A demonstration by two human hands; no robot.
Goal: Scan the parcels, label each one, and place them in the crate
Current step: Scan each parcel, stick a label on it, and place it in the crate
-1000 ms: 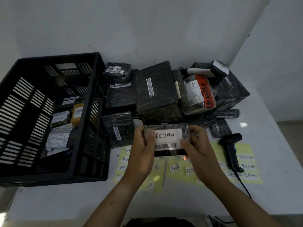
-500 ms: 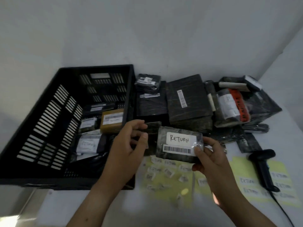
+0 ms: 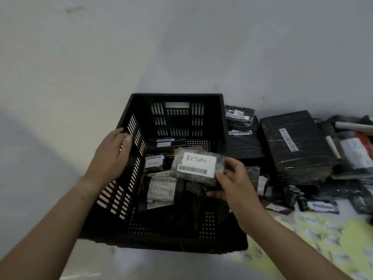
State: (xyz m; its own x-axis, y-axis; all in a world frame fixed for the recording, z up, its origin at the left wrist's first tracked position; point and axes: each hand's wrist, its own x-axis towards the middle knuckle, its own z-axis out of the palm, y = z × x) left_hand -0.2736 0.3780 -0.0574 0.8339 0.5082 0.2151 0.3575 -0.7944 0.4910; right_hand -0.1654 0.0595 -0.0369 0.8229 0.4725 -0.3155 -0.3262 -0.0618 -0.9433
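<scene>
Gripping one end between thumb and fingers, the right hand [image 3: 234,184] holds a small dark parcel [image 3: 198,168] over the inside of the black crate [image 3: 175,242]; a white "RETURN" label [image 3: 198,161] and a barcode strip face upward. The crate's left wall is touched by the open left hand [image 3: 112,154]. Labelled parcels [image 3: 160,189] are seen lying inside, and unsorted parcels [image 3: 292,144] are piled just right of it.

Bare forearms, left hand [image 3: 113,152], right hand [image 3: 235,186], sleeveless

A white table [image 3: 30,178] carries a black crate [image 3: 173,242] at centre, parcels [image 3: 296,144] at three o'clock, yellow label sheets [image 3: 314,235] at four.
</scene>
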